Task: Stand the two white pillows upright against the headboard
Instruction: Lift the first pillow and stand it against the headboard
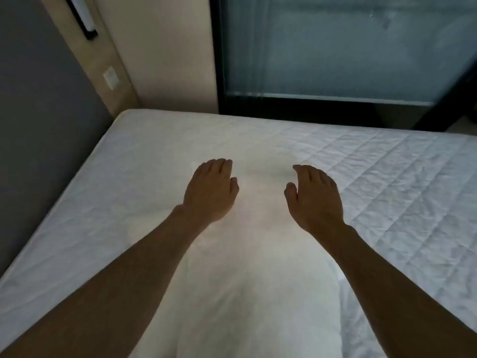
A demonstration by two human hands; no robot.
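Note:
A white pillow (247,275) lies flat on the mattress (387,177), stretching from the bottom edge of the view toward the middle of the bed. Its outline is washed out and hard to follow, and a rounded bulge (139,226) at its left may belong to a second pillow; I cannot tell. My left hand (210,189) and my right hand (316,200) are spread palm down over the pillow's far end, one at each side, fingers slightly curled, holding nothing. The grey headboard (44,120) stands along the bed's left side.
The quilted white mattress fills most of the view. A beige wall panel with a light switch (111,77) and a black fixture (82,19) rises at the back left. A dark-framed glass window (335,52) runs close behind the bed's far edge.

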